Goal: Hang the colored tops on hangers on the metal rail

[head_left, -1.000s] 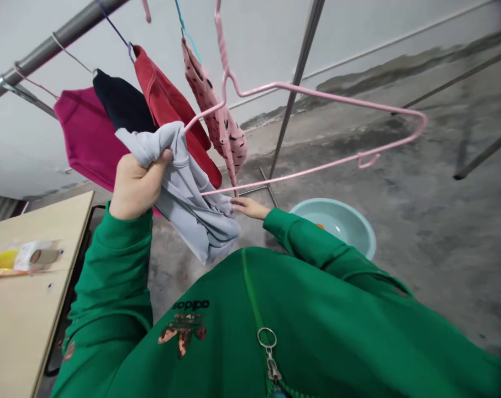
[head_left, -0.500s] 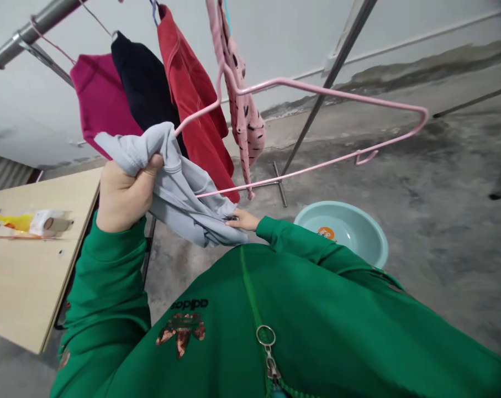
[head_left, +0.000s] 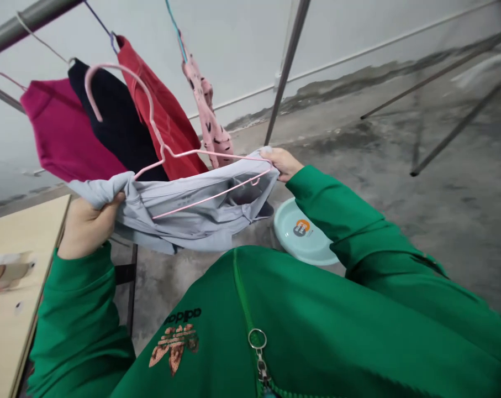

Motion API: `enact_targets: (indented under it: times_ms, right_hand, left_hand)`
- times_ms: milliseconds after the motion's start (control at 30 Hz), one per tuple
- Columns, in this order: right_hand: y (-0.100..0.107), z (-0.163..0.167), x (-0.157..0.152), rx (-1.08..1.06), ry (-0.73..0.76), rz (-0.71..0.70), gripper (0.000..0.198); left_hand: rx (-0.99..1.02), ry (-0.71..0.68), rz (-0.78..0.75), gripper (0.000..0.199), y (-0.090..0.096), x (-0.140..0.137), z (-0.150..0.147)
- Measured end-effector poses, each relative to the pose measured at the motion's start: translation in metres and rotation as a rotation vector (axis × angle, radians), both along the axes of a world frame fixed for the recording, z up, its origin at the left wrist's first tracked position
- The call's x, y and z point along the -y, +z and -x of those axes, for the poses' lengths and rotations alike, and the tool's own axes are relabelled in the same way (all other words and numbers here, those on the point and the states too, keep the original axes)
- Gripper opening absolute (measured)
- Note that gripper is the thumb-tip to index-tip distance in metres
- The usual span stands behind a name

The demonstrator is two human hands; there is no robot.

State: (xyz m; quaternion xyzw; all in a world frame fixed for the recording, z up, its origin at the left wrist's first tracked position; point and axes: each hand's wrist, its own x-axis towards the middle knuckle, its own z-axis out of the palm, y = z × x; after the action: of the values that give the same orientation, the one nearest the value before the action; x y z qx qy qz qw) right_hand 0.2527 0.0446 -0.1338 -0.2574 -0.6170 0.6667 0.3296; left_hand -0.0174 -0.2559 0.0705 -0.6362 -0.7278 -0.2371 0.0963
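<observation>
A light grey garment (head_left: pixel 192 226) is stretched between my two hands in front of my chest. My left hand (head_left: pixel 88 221) is closed around its bunched left end, where the left end of a pink clothes hanger (head_left: pixel 184 153) goes under the cloth. My right hand (head_left: pixel 281 163) pinches the garment's right edge, beside the hanger's right corner. The hanger's bottom bar crosses in front of the cloth, and its hook points up and to the left. Whether my right fingers also touch the hanger I cannot tell.
Magenta (head_left: pixel 68 127), black (head_left: pixel 113 127) and red (head_left: pixel 163 110) garments hang from a metal rail (head_left: pixel 35 25), with a pink patterned garment (head_left: pixel 209 116) beside them. A pale blue basin (head_left: pixel 287 232) stands on the concrete floor. A wooden table (head_left: pixel 18 342) is at left.
My right hand has moved up and right from the garment's lower edge, spreading the cloth across the hanger's right end. The hanger has dropped lower and moved left. My view has shifted right.
</observation>
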Motion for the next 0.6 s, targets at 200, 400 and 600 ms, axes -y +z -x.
enact_targets:
  times_ms: [200,400,600]
  right_hand:
    - [0.053,-0.031,-0.006,-0.142,-0.046,0.262,0.026]
    - [0.075,-0.043,0.01,-0.215,-0.133,0.263,0.018]
    - [0.085,-0.06,0.044,-0.295,-0.122,0.253,0.028]
  left_hand:
    - [-0.227,-0.082,-0.029,0.039,-0.01,-0.018,0.006]
    - [-0.765,0.001,-0.187,0.046,-0.013,-0.038,-0.011]
    - [-1.032,0.189,-0.143,0.04,-0.012,-0.047,-0.026]
